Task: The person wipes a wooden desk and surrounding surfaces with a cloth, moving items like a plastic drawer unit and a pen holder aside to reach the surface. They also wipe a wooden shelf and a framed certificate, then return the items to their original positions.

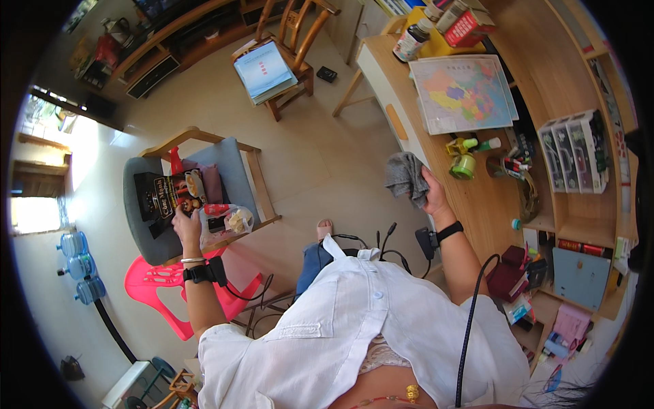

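My right hand (436, 193) holds a crumpled grey cloth (407, 179) beside the front edge of the wooden desk (477, 209). At the left, my left hand (187, 228) has its fingers on the near edge of a black coffee bag (162, 197), which appears pinched there. That bag lies over the seat of a blue-grey cushioned armchair (232, 163). Right beside the hand is a clear plastic bag (239, 221) with pale contents and something red. A mauve cloth-like item (210, 180) sits behind the coffee bag.
A pink plastic chair (153, 286) stands below the armchair. On a wooden chair (301, 66) rests a blue booklet (265, 71). The desk carries a map (462, 94), a green-lidded jar (462, 167), a supplement bottle (413, 40) and a drawer box (572, 153). Cables hang by my waist.
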Available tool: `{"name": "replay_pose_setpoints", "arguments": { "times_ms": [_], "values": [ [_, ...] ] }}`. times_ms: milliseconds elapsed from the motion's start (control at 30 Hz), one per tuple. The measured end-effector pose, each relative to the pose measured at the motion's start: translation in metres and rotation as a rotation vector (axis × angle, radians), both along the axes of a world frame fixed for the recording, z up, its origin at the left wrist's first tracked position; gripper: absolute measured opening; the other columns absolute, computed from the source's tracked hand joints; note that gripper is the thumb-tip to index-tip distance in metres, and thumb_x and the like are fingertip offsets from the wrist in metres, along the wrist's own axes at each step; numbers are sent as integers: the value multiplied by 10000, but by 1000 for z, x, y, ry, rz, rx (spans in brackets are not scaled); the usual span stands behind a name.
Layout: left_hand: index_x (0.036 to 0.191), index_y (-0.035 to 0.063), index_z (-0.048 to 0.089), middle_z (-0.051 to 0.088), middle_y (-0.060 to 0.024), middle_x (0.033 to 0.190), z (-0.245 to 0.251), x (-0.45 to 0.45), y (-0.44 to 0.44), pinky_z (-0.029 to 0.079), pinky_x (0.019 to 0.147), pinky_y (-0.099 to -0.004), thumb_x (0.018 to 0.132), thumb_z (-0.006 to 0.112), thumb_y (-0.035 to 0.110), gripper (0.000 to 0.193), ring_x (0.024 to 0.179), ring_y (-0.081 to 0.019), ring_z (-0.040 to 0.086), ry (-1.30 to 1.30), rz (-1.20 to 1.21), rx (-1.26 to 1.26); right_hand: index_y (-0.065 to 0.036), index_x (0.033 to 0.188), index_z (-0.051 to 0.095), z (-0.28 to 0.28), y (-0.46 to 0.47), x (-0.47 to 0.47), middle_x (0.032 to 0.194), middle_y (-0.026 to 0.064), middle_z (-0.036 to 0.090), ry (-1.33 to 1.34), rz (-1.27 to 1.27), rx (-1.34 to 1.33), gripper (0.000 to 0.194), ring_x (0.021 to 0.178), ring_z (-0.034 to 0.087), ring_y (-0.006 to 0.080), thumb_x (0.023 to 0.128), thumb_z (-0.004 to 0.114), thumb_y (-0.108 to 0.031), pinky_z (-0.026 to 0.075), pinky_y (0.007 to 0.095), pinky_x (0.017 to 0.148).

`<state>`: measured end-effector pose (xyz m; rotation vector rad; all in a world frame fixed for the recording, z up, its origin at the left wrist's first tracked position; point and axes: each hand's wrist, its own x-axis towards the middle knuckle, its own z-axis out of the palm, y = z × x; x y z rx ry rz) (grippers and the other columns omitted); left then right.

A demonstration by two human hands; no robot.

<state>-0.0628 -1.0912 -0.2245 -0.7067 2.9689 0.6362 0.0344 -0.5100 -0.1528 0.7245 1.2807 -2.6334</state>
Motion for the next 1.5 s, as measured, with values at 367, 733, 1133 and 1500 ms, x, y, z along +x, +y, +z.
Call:
{"name": "replay_pose_setpoints", "arguments": {
  "times_ms": [367, 733, 1133, 1500],
  "values": [
    [1009, -6, 520, 595, -72, 929, 136, -3, 343, 425, 707, -275, 756, 641, 115, 305, 804, -198, 553, 156, -1275, 756, -12, 1165, 484, 66, -29, -14, 991, 57, 576, 340, 473, 406, 367, 856, 554, 144, 886, 475, -250, 434, 237, 769],
    [819, 77, 477, 551, 6, 800, 88, 7, 406, 420, 682, -224, 769, 562, -67, 174, 760, -84, 513, -464, -1129, 1591, -22, 1139, 451, 16, -10, 26, 1031, 35, 543, 309, 294, 388, 521, 927, 521, 118, 686, 708, -59, 400, 256, 856],
    [1033, 22, 557, 607, -51, 874, -82, -206, 445, 453, 710, -282, 807, 582, 166, 269, 789, -147, 568, -512, -1204, 877, -17, 994, 444, -168, -13, -98, 792, 137, 569, 164, 32, 1077, 366, 711, 569, 252, 716, 654, -131, 449, 326, 637],
    [1272, 4, 328, 431, -147, 1237, -207, -217, 550, 300, 944, -444, 869, 284, 566, 693, 1127, -272, 410, -760, -585, 2103, -56, 974, 534, -223, 3, -137, 1067, 156, 485, 909, -290, 1852, 368, 963, 502, 328, 637, 548, 91, 426, 372, 804]
  ]
}}
